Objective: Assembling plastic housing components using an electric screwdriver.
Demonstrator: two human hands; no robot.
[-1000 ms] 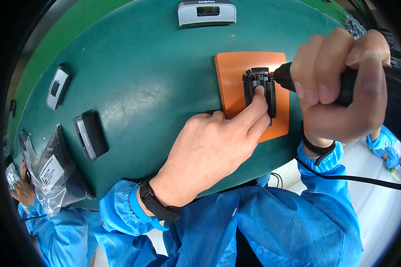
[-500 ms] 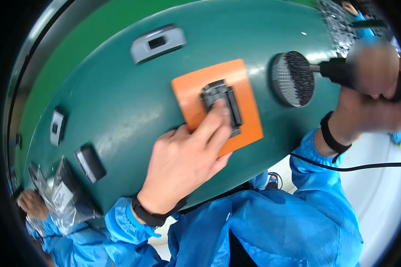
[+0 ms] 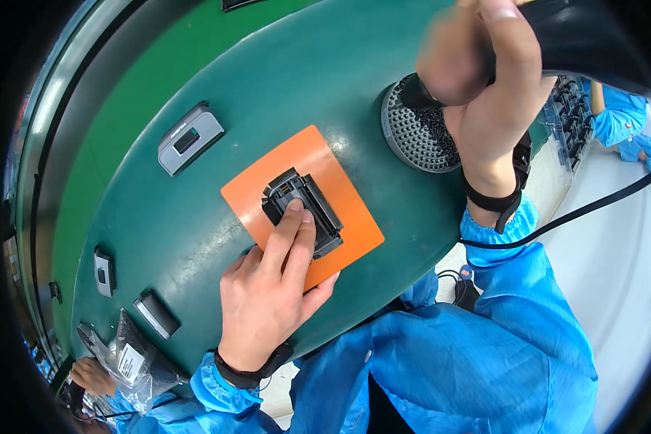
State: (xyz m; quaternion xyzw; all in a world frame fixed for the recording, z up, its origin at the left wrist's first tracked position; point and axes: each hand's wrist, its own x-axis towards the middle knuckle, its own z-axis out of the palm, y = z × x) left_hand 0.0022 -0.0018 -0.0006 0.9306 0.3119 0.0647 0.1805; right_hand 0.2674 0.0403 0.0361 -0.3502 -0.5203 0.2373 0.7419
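My left hand point(image 3: 257, 311) rests its index and middle fingertips on a dark grey plastic housing point(image 3: 320, 213), holding it down. Under the housing lies an orange square pad point(image 3: 347, 224), with my thumb at its near edge. My right hand point(image 3: 495, 119) is wrapped round a black corded electric screwdriver point(image 3: 582, 40), which is tilted. A blurred patch hides part of the tool. Its black nose reaches down at a round grey dish point(image 3: 405, 130) with a studded or perforated face; the bit's tip is hidden. Small black screws point(image 3: 434, 130) lie heaped across part of the dish.
Two grey-and-black shells point(image 3: 195, 137) point(image 3: 104, 272) and a dark case point(image 3: 158, 315) lie on the green table point(image 3: 289, 94). Another person's hand point(image 3: 92, 376) is beside a clear bag point(image 3: 134, 362) at lower left. A black cable point(image 3: 593, 210) crosses at right. Another blue sleeve point(image 3: 618, 116) shows far right.
The view has shifted and turned. My right hand has brought the screwdriver over the screw dish, tilting it more steeply. My left fingers remain on the housing.
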